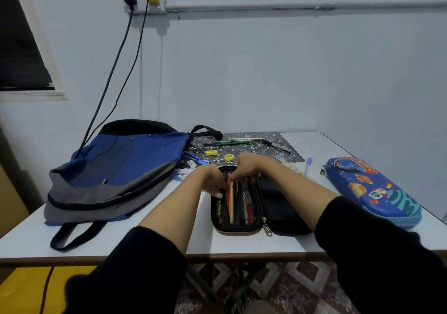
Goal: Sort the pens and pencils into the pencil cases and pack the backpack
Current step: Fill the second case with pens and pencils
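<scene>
Fingers (218,194) of left hand (212,179) and right hand (244,166) pinching slim pencils (231,205) in oblong black case (280,209)

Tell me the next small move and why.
Probably press the pencils fully down into the open black pencil case: left hand and right hand both sit at their far ends, and loose pens wait on the mat.

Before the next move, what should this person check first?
1. Black pencil case open: ok.
2. Pens inside lying side by side: ok.
3. Left hand and right hand grip: cannot tell.
4. Green pen and marker sorted: not ok, on the mat.
5. Blue pencil case open: not ok, shut.
6. Backpack open: cannot tell.
</scene>
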